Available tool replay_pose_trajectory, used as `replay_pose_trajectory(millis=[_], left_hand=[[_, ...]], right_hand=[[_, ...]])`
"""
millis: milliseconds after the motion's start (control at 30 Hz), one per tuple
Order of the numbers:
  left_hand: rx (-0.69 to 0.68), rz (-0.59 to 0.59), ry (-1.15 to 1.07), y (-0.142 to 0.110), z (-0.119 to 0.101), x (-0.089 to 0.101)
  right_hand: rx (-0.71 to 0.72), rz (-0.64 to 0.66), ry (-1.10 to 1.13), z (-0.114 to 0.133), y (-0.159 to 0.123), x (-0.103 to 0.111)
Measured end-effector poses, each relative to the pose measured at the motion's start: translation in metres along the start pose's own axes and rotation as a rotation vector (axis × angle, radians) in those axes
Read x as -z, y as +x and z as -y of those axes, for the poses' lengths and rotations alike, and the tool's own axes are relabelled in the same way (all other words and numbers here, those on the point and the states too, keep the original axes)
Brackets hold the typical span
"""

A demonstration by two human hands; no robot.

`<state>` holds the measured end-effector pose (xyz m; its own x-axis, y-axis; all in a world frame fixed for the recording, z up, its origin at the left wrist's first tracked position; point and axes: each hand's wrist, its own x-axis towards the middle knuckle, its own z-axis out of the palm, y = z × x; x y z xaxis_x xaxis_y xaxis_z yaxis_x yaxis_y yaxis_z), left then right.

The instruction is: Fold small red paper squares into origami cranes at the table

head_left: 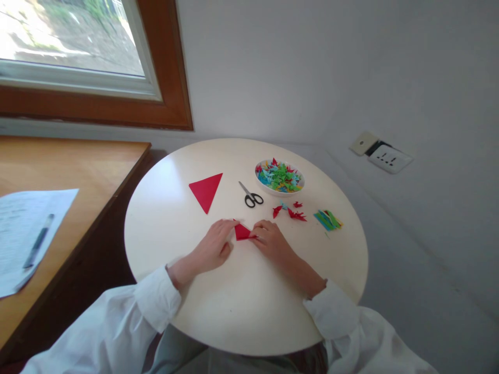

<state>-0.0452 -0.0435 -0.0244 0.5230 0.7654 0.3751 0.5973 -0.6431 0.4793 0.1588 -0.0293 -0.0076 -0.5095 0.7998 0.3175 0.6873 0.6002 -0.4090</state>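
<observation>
On the round white counter (pixel 245 306), folded red paper (pixel 242 233) lies between the right hand (pixel 272 241), by which it is pinched, and the left hand (pixel 212 244), whose grip cannot be told. A fold is apparently being worked; edges should be kept aligned. Moving room is offered nearside of both hands; beyond them it's limited by scissors (pixel 250 197) and bowl (pixel 279 194).
</observation>
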Motion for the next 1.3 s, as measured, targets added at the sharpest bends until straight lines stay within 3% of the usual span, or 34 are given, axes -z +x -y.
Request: replay_pose_trajectory(millis=[133,233,400,500,667,800,1000,1133,1300], left_hand=[[-0.02,0.061,0.042,0.005,-0.005,0.012],[0.012,0.08,-0.061,0.01,-0.012,0.018],[0.25,0.056,-0.336,0.017,-0.02,0.017],[0.284,0.02,-0.429,0.019,-0.021,0.015],[0.37,-0.049,-0.51,0.019,-0.02,0.012],[0.461,-0.073,-0.62,0.02,-0.023,0.011],[0.593,-0.166,-0.877,0.022,-0.036,0.014],[0.619,-0.178,-0.925,0.022,-0.046,0.015],[0.602,-0.218,-0.945,0.022,-0.05,0.011]], right_hand=[[0.078,-0.054,0.09,0.001,-0.005,0.003],[0.136,-0.117,0.127,0.002,-0.008,0.005],[0.17,-0.204,0.128,0.008,-0.009,0.009],[0.143,-0.253,0.147,0.012,-0.008,0.009],[0.0,-0.347,0.325,0.013,-0.008,0.006],[-0.208,-0.333,0.659,0.013,-0.005,0.004],[-0.522,-0.413,1.145,0.019,0.001,0.001],[-0.459,-0.344,1.021,0.028,0.002,-0.002],[-0.288,-0.372,0.837,0.04,0.002,-0.002]])
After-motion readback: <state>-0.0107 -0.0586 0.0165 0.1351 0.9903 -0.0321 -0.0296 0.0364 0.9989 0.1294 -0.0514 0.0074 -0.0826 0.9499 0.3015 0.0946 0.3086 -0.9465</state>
